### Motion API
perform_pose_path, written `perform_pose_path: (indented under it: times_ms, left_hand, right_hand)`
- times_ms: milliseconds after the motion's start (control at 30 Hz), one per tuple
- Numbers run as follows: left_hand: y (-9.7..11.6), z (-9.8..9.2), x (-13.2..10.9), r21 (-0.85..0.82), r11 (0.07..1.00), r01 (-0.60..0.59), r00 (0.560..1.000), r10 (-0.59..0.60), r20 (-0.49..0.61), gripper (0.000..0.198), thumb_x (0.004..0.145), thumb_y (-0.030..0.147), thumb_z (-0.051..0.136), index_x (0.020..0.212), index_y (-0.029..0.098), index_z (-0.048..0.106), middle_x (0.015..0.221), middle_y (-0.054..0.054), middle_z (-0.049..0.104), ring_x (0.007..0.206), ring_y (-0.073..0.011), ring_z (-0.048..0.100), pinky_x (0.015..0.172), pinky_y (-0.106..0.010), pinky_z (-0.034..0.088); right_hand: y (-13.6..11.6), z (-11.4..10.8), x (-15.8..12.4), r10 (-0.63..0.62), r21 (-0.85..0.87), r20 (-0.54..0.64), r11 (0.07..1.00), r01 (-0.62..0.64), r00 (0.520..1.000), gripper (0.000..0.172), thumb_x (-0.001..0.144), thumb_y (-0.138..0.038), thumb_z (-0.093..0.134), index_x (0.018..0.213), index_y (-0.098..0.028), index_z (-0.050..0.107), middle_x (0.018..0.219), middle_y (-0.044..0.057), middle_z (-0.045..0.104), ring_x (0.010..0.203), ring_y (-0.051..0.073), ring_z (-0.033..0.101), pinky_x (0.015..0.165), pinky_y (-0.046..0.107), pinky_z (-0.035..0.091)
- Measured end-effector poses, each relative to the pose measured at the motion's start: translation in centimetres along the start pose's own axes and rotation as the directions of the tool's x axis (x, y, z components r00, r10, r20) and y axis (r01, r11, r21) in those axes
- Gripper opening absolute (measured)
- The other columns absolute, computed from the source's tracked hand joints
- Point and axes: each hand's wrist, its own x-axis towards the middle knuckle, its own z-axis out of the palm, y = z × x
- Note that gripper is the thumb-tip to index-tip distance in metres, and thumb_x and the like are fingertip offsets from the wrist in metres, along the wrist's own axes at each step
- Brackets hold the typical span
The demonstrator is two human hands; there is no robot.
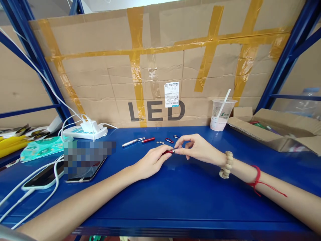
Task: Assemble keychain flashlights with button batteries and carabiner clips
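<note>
A short red metal tube [169,151] lies between the fingers of my left hand [152,160], which is closed around it. My right hand [198,147] pinches at the tube's silver end with thumb and fingertip; whether that end is a separate piece I cannot tell. Just beyond the hands are a red carabiner clip [169,140] and a small silver part [176,137]. Several button cells [160,142] sit in a row left of the clip. Farther left lie another red tube [148,140] and a silver penlight [129,143] with a clip at its end.
Phones [86,170] with white cables lie on the blue tabletop [180,197] at left, near a white power strip [100,133] and a green packet [42,149]. A plastic cup [220,115] with a straw and an open cardboard box [281,130] stand at right. Cardboard backs the table.
</note>
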Motion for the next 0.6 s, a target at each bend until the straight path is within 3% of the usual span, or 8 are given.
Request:
perform_pose_path:
  times_ms: [133,233,300,433,600]
  left_hand:
    - [0.3,0.0,-0.2,0.045,0.999,-0.009,0.999,0.007,0.045,0.026,0.093,0.026,0.031,0.103,0.017,0.054,0.090,-0.003,0.062,0.078,-0.0120,0.056,0.073,-0.023,0.044]
    - [0.7,0.2,-0.3,0.068,0.997,-0.033,0.999,0.032,0.016,0.026,0.093,0.027,0.033,0.102,0.017,0.056,0.084,-0.003,0.063,0.073,-0.0117,0.057,0.070,-0.022,0.045]
    - [0.8,0.4,-0.4,0.086,0.995,-0.060,0.998,0.061,-0.010,0.027,0.092,0.027,0.034,0.099,0.016,0.058,0.079,-0.003,0.063,0.070,-0.0112,0.058,0.067,-0.021,0.046]
    - [0.7,1.0,-0.7,0.194,0.975,-0.110,0.987,0.130,-0.095,0.030,0.092,0.027,0.035,0.090,0.014,0.061,0.071,-0.004,0.063,0.064,-0.0118,0.058,0.063,-0.022,0.046]
    - [0.3,1.5,-0.9,0.310,0.932,-0.188,0.955,0.248,-0.164,0.029,0.091,0.025,0.038,0.095,0.012,0.063,0.080,-0.007,0.067,0.069,-0.0142,0.062,0.067,-0.024,0.049]
  right_hand:
    - [0.0,-0.3,-0.3,-0.120,-0.254,0.022,0.959,0.122,0.993,0.027,0.078,-0.045,0.057,0.074,-0.019,0.063,0.072,0.000,0.064,0.050,0.009,0.056,0.052,0.022,0.040]
    - [-0.3,-0.5,-0.6,-0.291,-0.444,0.145,0.835,0.325,0.946,0.027,0.088,-0.035,0.044,0.071,-0.021,0.061,0.069,-0.001,0.063,0.056,0.010,0.055,0.055,0.022,0.036]
    - [-0.5,-0.4,-0.9,-0.350,-0.505,0.188,0.767,0.396,0.918,0.030,0.089,-0.030,0.040,0.067,-0.021,0.058,0.066,0.000,0.062,0.056,0.011,0.054,0.052,0.022,0.033]
    - [-0.8,0.4,-1.2,-0.334,-0.531,0.157,0.765,0.365,0.929,0.032,0.088,-0.027,0.038,0.060,-0.020,0.054,0.057,0.002,0.061,0.048,0.011,0.050,0.050,0.023,0.032]
    - [-0.9,1.8,-1.5,-0.099,-0.300,0.092,0.946,0.123,0.991,0.036,0.087,-0.032,0.039,0.055,-0.019,0.047,0.042,-0.002,0.051,0.036,0.009,0.047,0.043,0.021,0.035]
